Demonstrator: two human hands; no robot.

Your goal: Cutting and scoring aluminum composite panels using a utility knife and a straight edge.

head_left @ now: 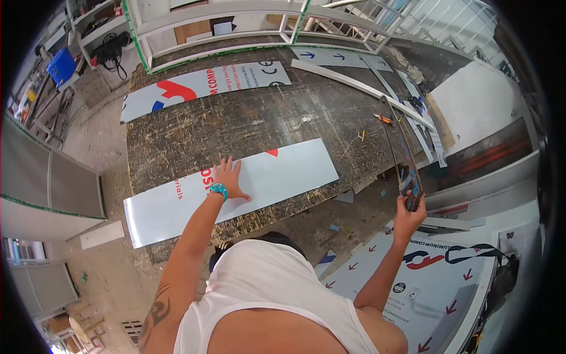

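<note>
My left hand (229, 177) lies flat, fingers spread, on a long white panel (295, 171) with red print that rests on the near part of a scarred dark workbench (236, 121). A turquoise watch sits on that wrist. My right hand (409, 217) is closed around the near end of a long thin dark strip (400, 141), held up edge-on past the bench's right end. The strip runs away from me toward the bench's far right.
A second printed white panel (203, 88) lies at the bench's far side, with pale strips (359, 87) and a small orange tool (383, 119) to the right. White metal frames (236, 17) stand behind. More printed sheets (430, 277) lie low on the right.
</note>
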